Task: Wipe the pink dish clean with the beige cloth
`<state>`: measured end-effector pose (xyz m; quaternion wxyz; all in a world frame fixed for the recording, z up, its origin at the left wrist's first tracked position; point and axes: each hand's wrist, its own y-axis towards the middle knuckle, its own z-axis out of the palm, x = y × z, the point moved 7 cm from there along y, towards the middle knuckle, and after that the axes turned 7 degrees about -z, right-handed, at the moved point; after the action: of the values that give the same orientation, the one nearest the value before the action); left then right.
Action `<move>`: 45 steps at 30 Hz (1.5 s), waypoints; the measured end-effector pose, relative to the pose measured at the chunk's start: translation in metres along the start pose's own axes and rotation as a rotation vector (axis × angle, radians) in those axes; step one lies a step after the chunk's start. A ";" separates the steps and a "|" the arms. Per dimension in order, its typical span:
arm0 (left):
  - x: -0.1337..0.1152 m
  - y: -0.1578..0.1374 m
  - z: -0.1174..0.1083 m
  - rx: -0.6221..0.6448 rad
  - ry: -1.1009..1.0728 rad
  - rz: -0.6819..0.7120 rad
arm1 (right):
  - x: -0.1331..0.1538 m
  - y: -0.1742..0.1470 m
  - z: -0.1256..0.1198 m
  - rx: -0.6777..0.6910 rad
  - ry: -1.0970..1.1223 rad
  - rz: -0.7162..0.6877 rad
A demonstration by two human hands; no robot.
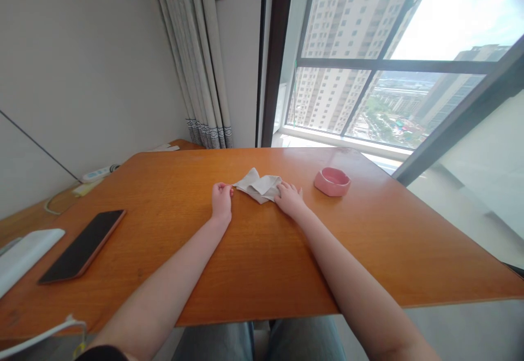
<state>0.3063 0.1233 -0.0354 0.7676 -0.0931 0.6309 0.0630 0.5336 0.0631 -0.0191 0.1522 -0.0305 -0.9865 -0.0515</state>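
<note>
A crumpled off-white cloth [258, 185] lies on the wooden table, loosely folded with one peak standing up. My left hand [221, 200] is closed at its left end, thumb and forefinger pinching the pointed corner. At the cloth's right edge, my right hand [290, 198] rests palm down, with the thumb side and fingertips gripping the fabric and the outer fingers slightly apart. Its fingertips are partly lost against the folds. A pink faceted bowl [332, 182] stands to the right of my right hand, apart from it.
On the table's left side [164, 186] lie a dark phone [84, 246] and a white flat object [28, 254]. A white cable [49, 331] hangs over the front left edge. Behind the left edge sits a power strip [97, 174]. Beyond the table are a curtain [200, 66] and a window.
</note>
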 end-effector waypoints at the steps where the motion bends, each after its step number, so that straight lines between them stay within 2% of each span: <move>1: -0.007 -0.004 0.001 0.013 0.054 0.076 | 0.002 0.000 -0.001 -0.011 -0.009 -0.004; 3: -0.026 -0.016 0.008 0.078 0.220 0.298 | 0.008 -0.002 -0.004 -0.041 -0.025 -0.023; 5: -0.040 -0.033 0.022 0.214 0.428 0.528 | 0.015 -0.003 -0.006 -0.069 -0.030 -0.055; 7: -0.040 -0.045 0.036 0.353 0.642 0.651 | 0.021 -0.004 -0.007 -0.078 -0.032 -0.082; 10: -0.020 -0.043 0.045 0.467 0.970 0.602 | 0.022 -0.005 -0.008 -0.070 -0.052 -0.075; 13: -0.010 -0.038 0.044 0.447 1.208 0.582 | 0.014 -0.005 -0.011 -0.062 -0.087 -0.005; 18: -0.015 -0.042 0.041 0.399 1.438 0.619 | 0.007 -0.005 -0.007 0.000 -0.155 0.042; 23: -0.033 -0.055 0.039 0.355 1.538 0.726 | -0.006 -0.005 -0.008 0.010 -0.197 0.172; 27: -0.040 -0.056 0.029 0.262 1.689 0.639 | -0.020 -0.006 -0.012 0.034 -0.240 0.284; 30: -0.048 -0.059 0.031 0.201 1.622 0.668 | -0.021 -0.006 -0.015 -0.003 -0.255 0.292; 31: -0.047 -0.061 0.035 0.236 1.572 0.696 | -0.018 -0.006 -0.016 -0.038 -0.244 0.271; 33: -0.035 -0.065 0.045 0.401 1.480 0.706 | -0.011 -0.005 -0.016 -0.110 -0.193 0.196; 36: -0.004 -0.066 0.052 0.643 1.447 0.560 | 0.001 0.001 -0.008 -0.127 -0.090 0.015; 38: 0.010 -0.060 0.049 0.686 1.449 0.444 | 0.007 0.005 -0.001 -0.109 -0.020 -0.112; 41: 0.010 -0.044 0.039 0.615 1.428 0.337 | 0.007 0.010 -0.004 -0.170 0.114 -0.202; 45: -0.011 -0.025 0.023 0.362 1.398 0.298 | -0.009 0.008 -0.028 -0.374 0.228 -0.124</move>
<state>0.3316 0.1043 -0.0190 0.1732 0.1034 0.9794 -0.0127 0.5511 0.0673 0.0050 0.2510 0.0086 -0.9362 -0.2459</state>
